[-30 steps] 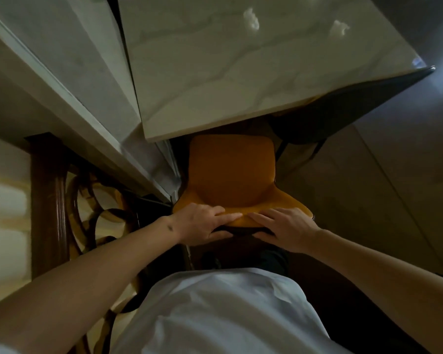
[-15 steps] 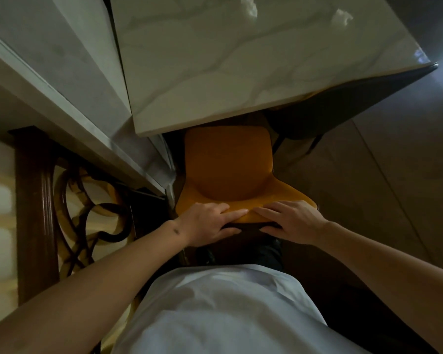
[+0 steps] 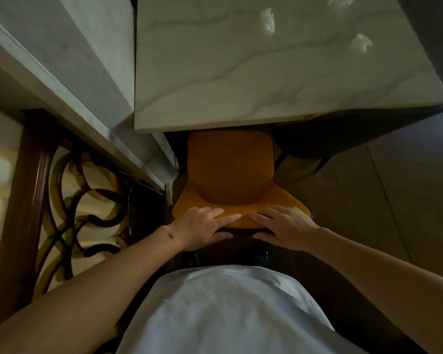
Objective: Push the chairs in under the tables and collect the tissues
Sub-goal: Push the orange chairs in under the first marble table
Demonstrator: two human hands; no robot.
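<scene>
Head view first — what are the hands doing?

— Both grip the top edge of the orange chair (image 3: 230, 172) backrest. The left hand (image 3: 202, 227) lies with fingers over the top and thumb underneath, clamped on the rim; the right hand (image 3: 284, 226) mirrors it just beside.

— And the chair?

— Its seat sits partly under the near edge of the marble table (image 3: 241, 80), the rear part and backrest out in the open. I'd judge the push as underway, not finished.

— The tissues?

— Two crumpled tissues lie on the far right of the tabletop: one (image 3: 267, 19) farther in, another (image 3: 361, 43) nearer the right edge. A third white scrap at the top edge is too cropped to be sure of.

— What might go wrong?

— The chair runs close beside the marble ledge (image 3: 92, 80) on the left; an uneven shove could skew it into that. Pushing too hard might knock the table and shift the tissues. The chair's legs are hidden, so I cannot tell what they might catch.
</scene>
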